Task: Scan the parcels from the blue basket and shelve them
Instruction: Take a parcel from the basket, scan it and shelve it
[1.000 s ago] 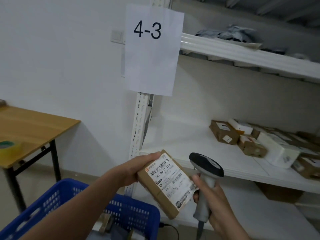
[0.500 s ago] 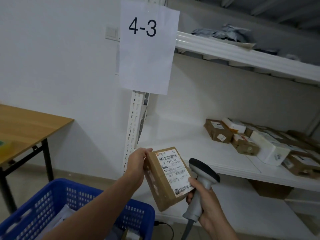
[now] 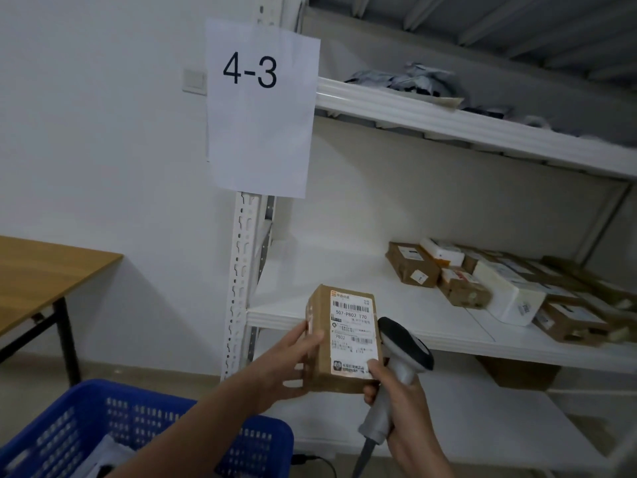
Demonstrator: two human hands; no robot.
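Two hands are holding one parcel (image 3: 344, 339), now turned upright before the near left edge of the shelf (image 3: 344, 288), left hand (image 3: 289, 360) gripping its side, right hand (image 3: 403, 401) clutching the scanner (image 3: 400, 360) and touching a corner, suggesting shelving is coming next

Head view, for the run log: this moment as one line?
left hand: holds parcel | right hand: grips scanner | parcel: label toward camera, not yet shelved | blue basket: lower left

White wall (image 3: 103, 139), wooden table (image 3: 44, 270)
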